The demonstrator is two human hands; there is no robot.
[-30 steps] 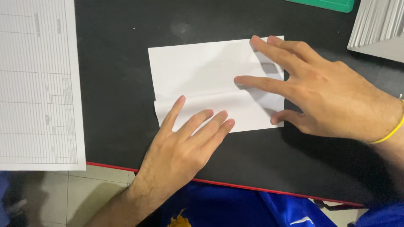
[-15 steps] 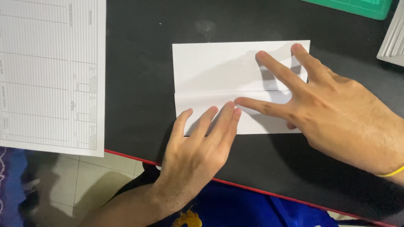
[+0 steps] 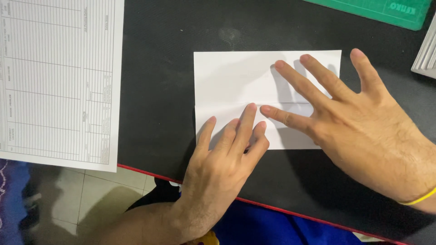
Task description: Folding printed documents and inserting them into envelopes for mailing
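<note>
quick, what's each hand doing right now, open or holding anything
Left hand: open, fingers flat on the folded white paper, gripping nothing.
Right hand: open, fingers spread and pressing on the same paper.

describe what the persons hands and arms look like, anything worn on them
Both forearms are bare, with no sleeves or gloves. The right hand has a thin yellow band around the wrist. The left hand wears nothing, and no rings show on the fingers.

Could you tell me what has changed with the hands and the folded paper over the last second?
The left hand slid right along the lower flap of the white paper to meet the right hand, whose fingers spread across the fold. The flap, raised at its left corner before, now lies flat. Neither hand grips anything. The printed form remains on the black table.
</note>
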